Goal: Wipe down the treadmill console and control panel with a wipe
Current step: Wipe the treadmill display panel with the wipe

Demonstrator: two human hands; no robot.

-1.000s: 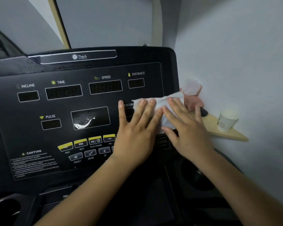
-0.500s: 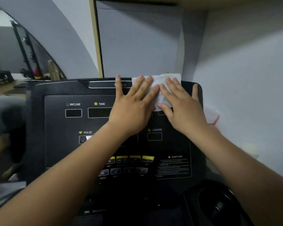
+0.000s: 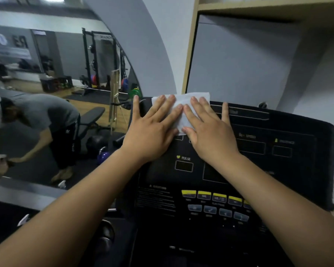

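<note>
Vs 0.5 s ago: both hands + wipe (image 3: 182,105) now sit at the console's (image 3: 297,170) top-left corner, not nearer its right end, and my view has swung left, so far more mirror (image 3: 46,54) shows. Left hand (image 3: 148,132) and right hand (image 3: 210,135) lie flat side by side, fingers straight, pressing the wipe onto the panel; forefingers abt touching, little fingers splayed outward. Wipe's top edge pokes past the console rim, beyond the fingertips.

Console face slopes under both palms; PULSE window (image 3: 184,166) sits btwn the wrists, yellow buttons (image 3: 210,195) under the right forearm. Left of the left hand the mirror reflects a gym: rack, bench (image 3: 89,116), a person bent over in a grey tee. Pale wood trim (image 3: 189,54) and grey wall lie beyond the fingers.

Wipe is thin, white, rectangular, slightly crinkled. Console is matte black w/ rounded corners
</note>
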